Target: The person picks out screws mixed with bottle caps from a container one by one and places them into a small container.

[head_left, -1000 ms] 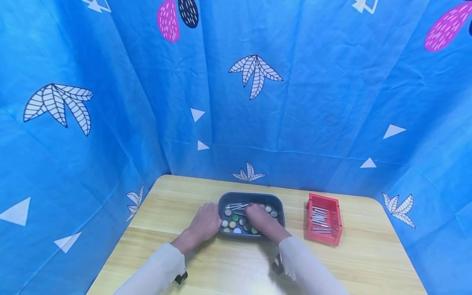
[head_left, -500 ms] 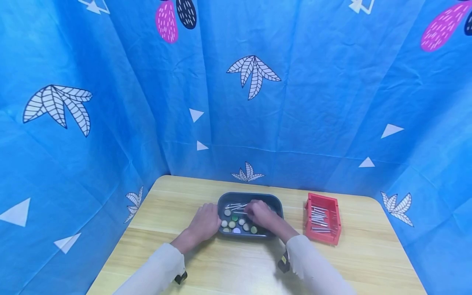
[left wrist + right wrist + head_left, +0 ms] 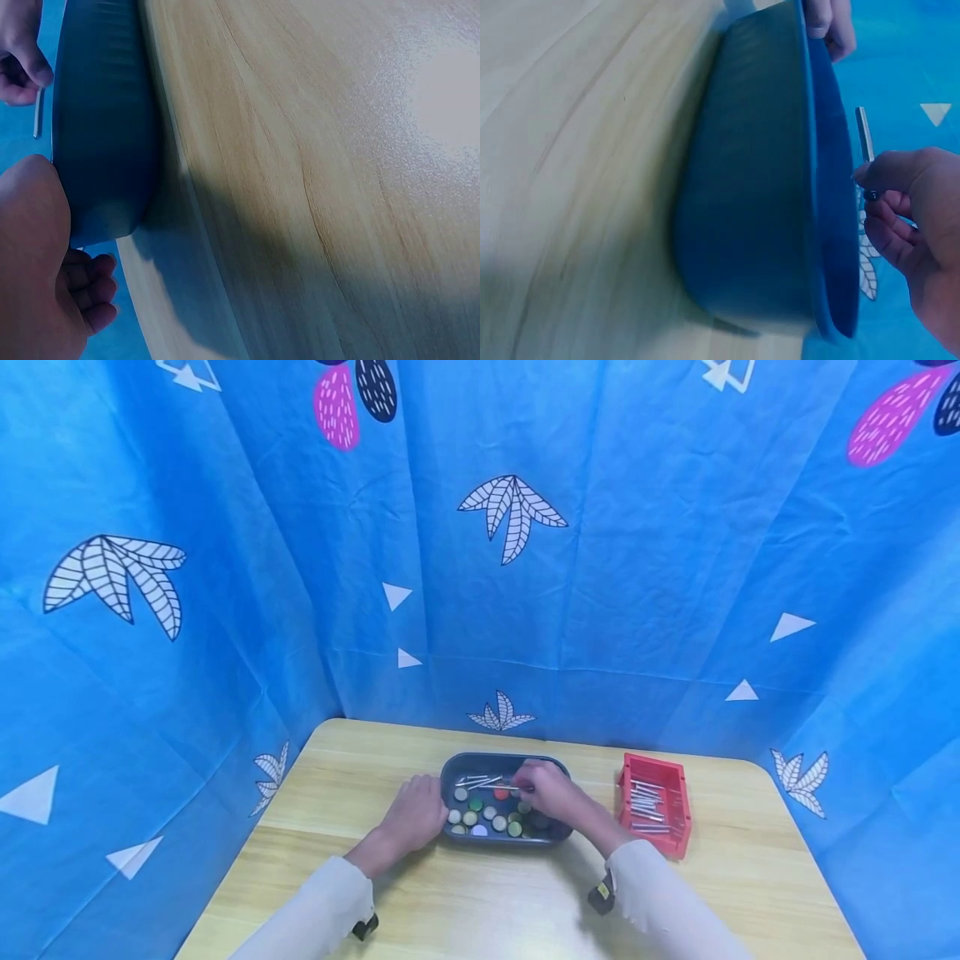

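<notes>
A dark grey tray [image 3: 510,841] stands on the table, with bottle caps [image 3: 478,831] of several colours and several slim metal bolts [image 3: 472,781] inside. At its left end my left hand [image 3: 416,810] grips the rim, thumb and fingers on either side of the wall, as the left wrist view [image 3: 37,247] confirms. My right hand [image 3: 551,789] is over the right part of the tray and pinches one long silver bolt [image 3: 865,135] between thumb and fingers. The bolt is raised above the rim, its dark end by the fingertips. Part of the tray's right side lies hidden under this hand.
To the right of the tray stands a red bin [image 3: 686,822] holding several similar bolts [image 3: 647,806]. Wooden tabletop [image 3: 480,902] extends in front of the tray. A blue patterned curtain [image 3: 637,568] hangs behind the table and along both sides.
My right hand has risen from the tray's contents and shifted right, now with a bolt in its fingers. A red cap has come into sight. The left hand stays at the rim.
</notes>
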Tool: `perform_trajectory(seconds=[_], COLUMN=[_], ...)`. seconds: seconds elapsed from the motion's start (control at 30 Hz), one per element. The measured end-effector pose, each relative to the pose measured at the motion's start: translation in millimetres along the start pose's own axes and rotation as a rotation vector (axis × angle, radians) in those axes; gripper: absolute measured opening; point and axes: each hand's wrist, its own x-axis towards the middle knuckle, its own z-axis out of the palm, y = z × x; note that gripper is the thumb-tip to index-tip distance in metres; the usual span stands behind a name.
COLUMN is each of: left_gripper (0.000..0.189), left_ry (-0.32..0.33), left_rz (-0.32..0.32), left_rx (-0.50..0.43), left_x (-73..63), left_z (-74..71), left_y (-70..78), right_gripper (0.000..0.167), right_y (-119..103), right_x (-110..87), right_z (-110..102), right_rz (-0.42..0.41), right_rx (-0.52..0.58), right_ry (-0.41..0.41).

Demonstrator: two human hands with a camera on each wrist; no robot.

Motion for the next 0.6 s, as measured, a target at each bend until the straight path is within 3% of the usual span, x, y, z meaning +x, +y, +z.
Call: perform_trajectory(seconds=[0.6], left_gripper=[0.031], left_ry=[-0.003], left_rz=[-0.004], left_rx=[-0.011], left_x=[0.3], left_z=[0.8], left_y=[-1.1], right_gripper=[0.019], right_y=[19], right_x=[-35.9], right_z=[-40], right_rz=[0.069], right_rx=[-0.017], right_ry=[0.038])
